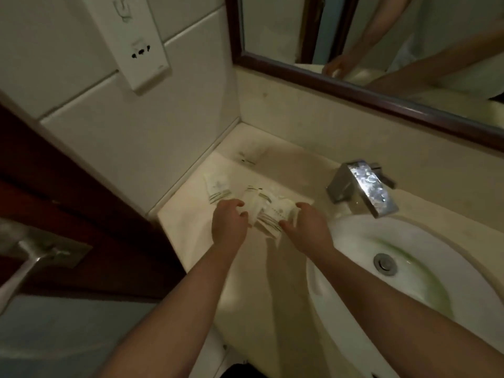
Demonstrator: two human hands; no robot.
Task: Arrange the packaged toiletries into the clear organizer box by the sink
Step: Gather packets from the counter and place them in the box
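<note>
The left hand (229, 222) and right hand (305, 227) pinch a bundle of packaged toiletries (261, 211) in curled fingers over the tabletop (196, 241), left of the sink (409, 290). Squaring the stack before lowering it should keep it tidy. Blur hides the clear organizer box's walls, so its place is uncertain.

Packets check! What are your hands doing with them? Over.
Left hand and right hand both gripping a bunch of white packets. One loose packet on the counter behind. Clear box too blurry to spot.
</note>
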